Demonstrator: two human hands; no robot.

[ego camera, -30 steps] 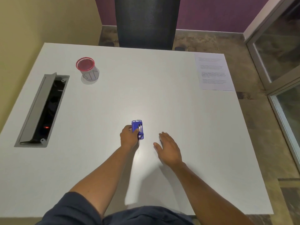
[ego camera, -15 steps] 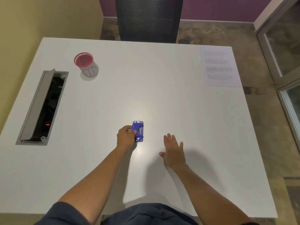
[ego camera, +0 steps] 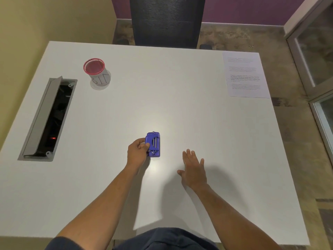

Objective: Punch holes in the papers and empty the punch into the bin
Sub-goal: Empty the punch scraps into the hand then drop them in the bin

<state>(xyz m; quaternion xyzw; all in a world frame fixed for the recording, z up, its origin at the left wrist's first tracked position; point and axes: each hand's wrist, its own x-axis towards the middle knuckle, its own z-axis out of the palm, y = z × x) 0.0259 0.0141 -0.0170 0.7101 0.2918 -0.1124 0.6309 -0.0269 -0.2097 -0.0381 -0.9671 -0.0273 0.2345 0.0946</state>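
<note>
On the desk (ego camera: 180,91): bin (ego camera: 97,73) far left beside the cable tray (ego camera: 47,118), paper (ego camera: 245,74) far right, punch (ego camera: 153,144) near centre

Text on the paper (ego camera: 245,74) is too small to read.

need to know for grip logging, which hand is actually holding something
The left hand, closed on the blue hole punch; the right hand is open and empty.
</note>
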